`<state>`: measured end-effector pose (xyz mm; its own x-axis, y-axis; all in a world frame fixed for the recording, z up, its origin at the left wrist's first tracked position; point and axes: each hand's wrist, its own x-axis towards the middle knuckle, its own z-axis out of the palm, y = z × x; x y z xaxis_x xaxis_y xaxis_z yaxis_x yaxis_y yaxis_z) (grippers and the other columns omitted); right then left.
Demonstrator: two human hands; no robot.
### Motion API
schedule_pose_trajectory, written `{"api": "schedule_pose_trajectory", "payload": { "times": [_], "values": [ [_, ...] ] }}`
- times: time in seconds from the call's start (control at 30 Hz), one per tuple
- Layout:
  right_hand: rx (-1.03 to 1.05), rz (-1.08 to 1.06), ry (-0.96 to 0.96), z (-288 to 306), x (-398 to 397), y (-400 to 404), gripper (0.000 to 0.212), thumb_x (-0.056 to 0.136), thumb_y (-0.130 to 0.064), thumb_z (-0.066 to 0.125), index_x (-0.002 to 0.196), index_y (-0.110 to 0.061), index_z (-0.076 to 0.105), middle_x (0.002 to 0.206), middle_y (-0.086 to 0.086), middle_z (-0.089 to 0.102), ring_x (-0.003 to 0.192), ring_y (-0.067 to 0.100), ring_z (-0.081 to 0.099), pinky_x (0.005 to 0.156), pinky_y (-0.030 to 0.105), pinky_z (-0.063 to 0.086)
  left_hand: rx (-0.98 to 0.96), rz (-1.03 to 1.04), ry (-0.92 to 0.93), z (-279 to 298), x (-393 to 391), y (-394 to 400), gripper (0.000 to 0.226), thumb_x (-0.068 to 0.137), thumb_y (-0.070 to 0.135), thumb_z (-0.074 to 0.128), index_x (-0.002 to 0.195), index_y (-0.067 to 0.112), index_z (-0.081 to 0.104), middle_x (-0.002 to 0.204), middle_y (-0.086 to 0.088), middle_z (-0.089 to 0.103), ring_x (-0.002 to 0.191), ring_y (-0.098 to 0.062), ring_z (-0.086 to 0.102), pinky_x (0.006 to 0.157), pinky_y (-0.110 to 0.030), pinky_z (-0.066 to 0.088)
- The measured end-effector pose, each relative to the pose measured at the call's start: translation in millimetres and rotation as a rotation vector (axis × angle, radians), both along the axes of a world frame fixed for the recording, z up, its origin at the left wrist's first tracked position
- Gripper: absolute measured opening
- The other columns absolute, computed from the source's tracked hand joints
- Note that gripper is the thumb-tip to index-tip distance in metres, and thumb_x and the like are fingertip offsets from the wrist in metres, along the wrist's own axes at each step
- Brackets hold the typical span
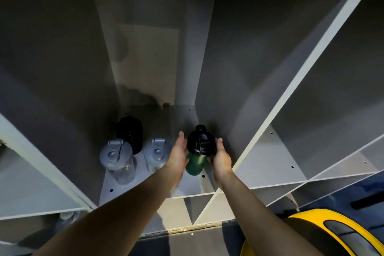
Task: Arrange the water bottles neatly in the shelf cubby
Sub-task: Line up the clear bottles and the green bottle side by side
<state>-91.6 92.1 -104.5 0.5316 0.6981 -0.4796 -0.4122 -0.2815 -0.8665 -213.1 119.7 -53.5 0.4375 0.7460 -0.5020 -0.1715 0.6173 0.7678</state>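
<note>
A green bottle with a black lid [196, 163] stands upright at the right side of the grey shelf cubby [187, 187]. My left hand [178, 156] cups its left side and my right hand [221, 159] cups its right side. To the left stand two clear bottles with grey lids, one [117, 159] at the front left, the other [155, 153] partly hidden by my left hand. A black bottle [131, 133] stands behind them near the cubby's left wall.
White divider panels [276, 114] wall the cubby on both sides, with more cubbies to the right and left. Another clear bottle [66, 217] shows dimly in the lower left cubby. A yellow object [307, 235] lies at the bottom right on the floor.
</note>
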Motion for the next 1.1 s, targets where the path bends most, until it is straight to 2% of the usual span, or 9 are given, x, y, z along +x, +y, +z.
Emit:
{"api": "schedule_pose_trajectory", "payload": {
  "times": [0.23,0.33,0.47,0.57,0.83,0.9,1.0,1.03,1.1],
  "values": [
    [0.032,0.0,0.077,2,2,-7,0.038,0.103,-0.047,0.037,0.125,-0.022,0.056,0.093,-0.011,0.066,0.102,0.016,0.059,0.109,0.034,0.039,0.001,-0.042,-0.047,1,-11,-2,0.07,0.095,0.061,0.025,0.147,0.015,0.032,0.152,-0.004,0.04,0.142,-0.019,0.034,0.106,-0.027,0.025],
    [0.052,0.024,0.083,3,1,-9,0.044,0.104,-0.045,0.036,0.134,-0.018,0.054,0.101,-0.007,0.066,0.108,0.017,0.057,0.108,0.036,0.04,-0.002,-0.036,-0.051,3,-13,-1,0.071,0.094,0.062,0.025,0.148,0.015,0.031,0.152,-0.003,0.039,0.143,-0.018,0.032,0.108,-0.026,0.024],
    [0.04,0.058,0.034,-1,1,-10,0.05,0.103,-0.046,0.039,0.141,-0.017,0.051,0.125,0.0,0.062,0.11,0.016,0.058,0.102,0.033,0.042,0.011,-0.043,-0.05,4,-14,-2,0.072,0.094,0.063,0.025,0.147,0.015,0.032,0.151,-0.003,0.04,0.142,-0.017,0.033,0.108,-0.026,0.023],
    [0.054,0.082,0.024,-4,3,-11,0.048,0.103,-0.045,0.038,0.142,-0.018,0.05,0.125,-0.002,0.061,0.11,0.015,0.058,0.098,0.03,0.041,0.011,-0.045,-0.044,3,-15,-3,0.071,0.094,0.062,0.025,0.148,0.017,0.03,0.153,-0.002,0.039,0.143,-0.016,0.032,0.114,-0.028,0.02],
    [0.042,0.102,-0.022,-3,3,-11,0.04,0.103,-0.044,0.038,0.135,-0.026,0.053,0.119,-0.005,0.063,0.104,0.011,0.06,0.093,0.029,0.042,0.028,-0.063,-0.011,3,-13,-3,0.066,0.096,0.058,0.026,0.147,0.017,0.032,0.152,-0.002,0.04,0.141,-0.017,0.034,0.102,-0.024,0.025],
    [0.028,0.108,-0.055,-2,0,-11,0.046,0.1,-0.05,0.041,0.135,-0.024,0.055,0.127,-0.004,0.063,0.112,0.014,0.059,0.1,0.032,0.043,0.029,-0.05,-0.006,5,-11,-2,0.065,0.096,0.057,0.027,0.147,0.017,0.032,0.151,-0.001,0.041,0.139,-0.015,0.037,0.1,-0.024,0.025],
    [-0.012,0.093,-0.128,-11,-3,-13,0.065,0.079,-0.065,0.05,0.133,-0.029,0.057,0.135,-0.002,0.061,0.122,0.018,0.058,0.112,0.042,0.04,0.013,-0.025,0.018,5,-11,0,0.064,0.097,0.055,0.03,0.147,0.015,0.032,0.149,-0.001,0.042,0.133,-0.013,0.042,0.098,-0.023,0.029],
    [-0.036,0.096,-0.142,-7,-5,-15,0.06,0.079,-0.064,0.051,0.128,-0.03,0.058,0.134,-0.002,0.061,0.121,0.019,0.058,0.11,0.042,0.042,0.01,-0.021,0.004,8,-10,1,0.064,0.097,0.053,0.03,0.147,0.013,0.033,0.147,0.0,0.044,0.131,-0.013,0.045,0.096,-0.022,0.031],
    [-0.076,0.09,-0.175,6,-6,-18,0.034,0.095,-0.049,0.047,0.121,-0.029,0.057,0.128,-0.003,0.06,0.116,0.019,0.056,0.101,0.035,0.042,0.01,-0.002,-0.007,13,-7,-1,0.059,0.1,0.047,0.029,0.144,0.009,0.036,0.13,0.003,0.05,0.114,-0.006,0.058,0.086,-0.017,0.04]
  ]
}}
